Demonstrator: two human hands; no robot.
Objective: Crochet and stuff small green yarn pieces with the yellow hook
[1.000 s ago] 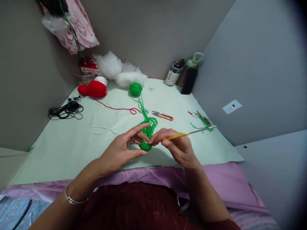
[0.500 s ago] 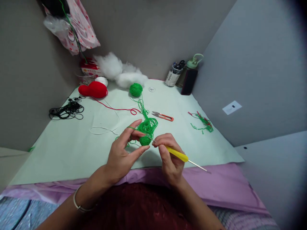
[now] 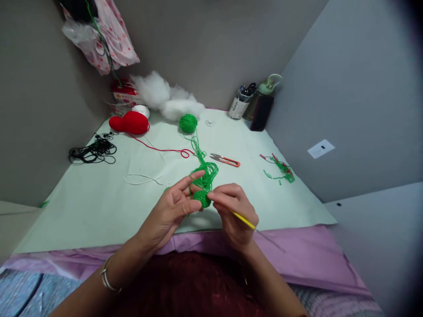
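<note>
Between thumb and fingers, my left hand pinches a small green crocheted piece, with green yarn running over its fingers. My right hand is closed on a yellow-handled crochet hook; its fingertips touch the right edge of the piece. The hook's working tip is hidden by the fingers, and its other metal end points down to the right. Just beyond the hands lies a loose heap of green yarn, with strands leading back to a green yarn ball.
Orange thread snips lie behind my right hand. Red stuffed piece, white stuffing and black cords are at the back left. Yarn scraps lie right; a pen cup, bottle and phone stand back right.
My left fingers have lowered and the thumb now lies over the green piece. My right hand has turned, its fingertips reaching the piece, and less of the yellow handle shows.
</note>
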